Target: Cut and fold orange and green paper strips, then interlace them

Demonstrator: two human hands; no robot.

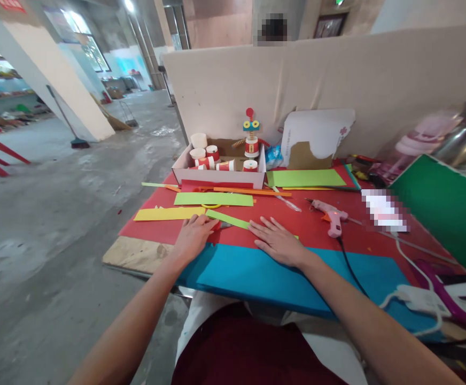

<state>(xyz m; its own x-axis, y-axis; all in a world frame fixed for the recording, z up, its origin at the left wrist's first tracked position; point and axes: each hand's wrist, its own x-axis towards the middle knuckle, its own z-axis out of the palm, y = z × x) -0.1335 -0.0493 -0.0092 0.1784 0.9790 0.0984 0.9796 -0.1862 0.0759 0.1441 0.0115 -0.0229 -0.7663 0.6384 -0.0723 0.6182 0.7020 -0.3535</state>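
A narrow light-green paper strip [228, 218] lies slantwise on the red sheet [233, 235], between my hands. My right hand [277, 241] lies flat on the strip's right part, fingers stretched out, covering some of it. My left hand [195, 234] is closed at the strip's left end, fingers bent together. By its fingertips shows a small red thing [217, 225] with a greyish part beside it, too small to name. Left of that hand is a yellow paper strip [164, 214]; behind is a wider green strip [214, 199]. A blue sheet [257, 272] lies along the near table edge.
A shallow box [217, 177] holds several paper cups and a cup figure [251, 140]. To the right are a pink glue gun [331, 215] with its cord, a green board [453, 208] and a white power strip [423, 300]. A beige partition [233, 85] stands behind.
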